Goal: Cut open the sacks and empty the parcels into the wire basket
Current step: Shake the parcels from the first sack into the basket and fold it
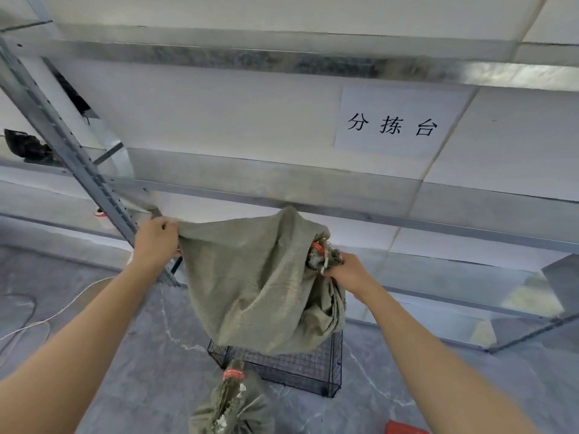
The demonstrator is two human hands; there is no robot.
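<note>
A grey-green woven sack (250,283) hangs in the air over the black wire basket (300,371) on the floor. My left hand (156,242) grips one corner of the sack, held high at the left. My right hand (347,270) grips the bunched neck of the sack, where a red tie shows. The sack's bottom sags down to the basket's rim and hides most of the inside. A second sack (232,408), tied shut with a red band, stands on the floor in front of the basket.
A metal shelving rack (81,170) with white shelf boards rises behind the basket, with a paper sign (394,123) on it. A white cable (47,321) lies on the grey floor at left. A red object (404,429) sits at the bottom edge.
</note>
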